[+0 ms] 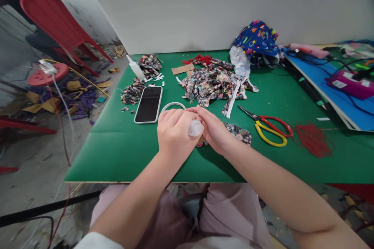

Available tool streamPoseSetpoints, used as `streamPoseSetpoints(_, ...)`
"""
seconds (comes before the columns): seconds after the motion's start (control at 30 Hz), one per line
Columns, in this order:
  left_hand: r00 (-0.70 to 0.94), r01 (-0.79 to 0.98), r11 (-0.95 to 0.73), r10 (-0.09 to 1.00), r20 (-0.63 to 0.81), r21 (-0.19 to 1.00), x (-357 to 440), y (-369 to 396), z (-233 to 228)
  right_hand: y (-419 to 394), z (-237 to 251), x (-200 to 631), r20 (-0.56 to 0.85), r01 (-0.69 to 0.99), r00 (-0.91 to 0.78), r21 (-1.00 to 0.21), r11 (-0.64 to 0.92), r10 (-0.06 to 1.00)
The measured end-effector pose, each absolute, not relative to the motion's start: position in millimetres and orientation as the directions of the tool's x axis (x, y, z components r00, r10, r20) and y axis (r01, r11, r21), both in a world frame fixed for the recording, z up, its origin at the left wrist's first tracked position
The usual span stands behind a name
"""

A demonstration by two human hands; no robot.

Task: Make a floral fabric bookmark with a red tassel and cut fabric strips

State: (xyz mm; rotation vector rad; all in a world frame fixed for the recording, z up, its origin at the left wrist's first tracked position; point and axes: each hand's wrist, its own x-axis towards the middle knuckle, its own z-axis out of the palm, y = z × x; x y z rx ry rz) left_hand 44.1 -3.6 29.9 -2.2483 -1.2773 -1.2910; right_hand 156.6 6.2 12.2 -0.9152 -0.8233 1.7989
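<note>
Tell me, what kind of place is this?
Probably a small craft or sewing workspace. A green table holds floral fabric scraps and red-and-yellow scissors, and the left hand and right hand hold a small clear bottle, maybe glue.

A small translucent white bottle (pixel 195 128) sits low over the green table, its round base facing the camera. A floral fabric scrap (pixel 238 132) lies flat just beside it.

On the desk (pixel 122 151), the phone (pixel 148 104) lay left of the grips, the scissors (pixel 270 126) right, the fabric pile (pixel 212 83) behind.
</note>
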Motion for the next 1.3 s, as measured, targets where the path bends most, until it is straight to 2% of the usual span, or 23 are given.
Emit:
streamPoseSetpoints(0.27, 0.248, 0.791, -0.579, 0.598, 0.762, 0.196, 45.9, -4.8, 30.3, 6.7, 12.5, 157.7, -0.228, -0.441, -0.282, -0.832, -0.337, 0.932)
streamPoseSetpoints(0.43, 0.230, 0.794, -0.560, 0.639, 0.734, 0.239, 49.2, -7.0, 29.1, 7.5, 13.5, 157.7, -0.244, -0.426, -0.250, -0.842, -0.333, 0.937)
streamPoseSetpoints(0.63, 0.202, 0.793, -0.560, 0.614, 0.763, 0.240, 48.6, -5.6, 26.1, 6.3, 15.4, 155.3, -0.187, -0.427, -0.182, -0.869, -0.249, 0.965)
streamPoseSetpoints(1.03, 0.179, 0.784, -0.559, 0.620, 0.764, 0.271, 47.0, -5.9, 27.7, 6.1, 15.0, 156.4, -0.186, -0.423, -0.191, -0.870, -0.252, 0.964)
streamPoseSetpoints(1.3, 0.196, 0.780, -0.549, 0.669, 0.717, 0.300, 48.6, -6.9, 26.5, 7.7, 14.6, 158.2, -0.215, -0.416, -0.196, -0.865, -0.280, 0.957)
